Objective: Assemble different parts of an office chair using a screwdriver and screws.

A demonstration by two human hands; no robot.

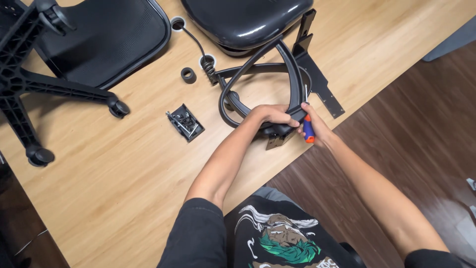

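My left hand (271,116) grips the black curved chair armrest frame (292,74) near its lower end, where it meets a metal bracket (277,139) at the table's edge. My right hand (317,128) is closed on a screwdriver (308,130) with a blue and orange handle, its thin shaft pointing up along the frame. The frame's loop arches from the bracket up toward the black seat pan (245,20).
A small open tray of screws (185,122) lies left of the hands. A black ring spacer (188,75), a mesh chair back (106,39) and a wheeled star base (20,79) rest on the wooden table (99,198). Dark wood floor (396,129) lies to the right.
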